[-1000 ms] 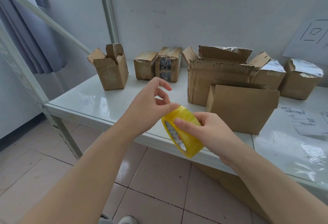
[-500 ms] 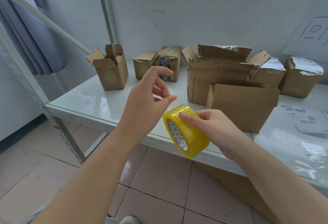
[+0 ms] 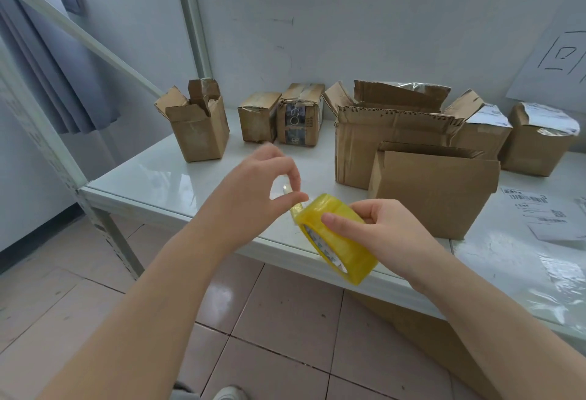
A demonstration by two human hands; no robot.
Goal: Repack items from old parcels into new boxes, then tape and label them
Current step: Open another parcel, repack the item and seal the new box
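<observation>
arms: left forearm and right forearm were bare up to the frame edge | left grip, right grip: bare fingers | legs: strip of grey cloth showed at bottom | foot: white shoe toe

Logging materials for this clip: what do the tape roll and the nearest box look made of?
Tape roll: glossy, translucent yellow plastic film, by its sheen; inner core probably printed card. Nearest box: matte brown cardboard, likely corrugated, creased at folds.

A grey curtain hangs left of the white table, above a tiled floor
</observation>
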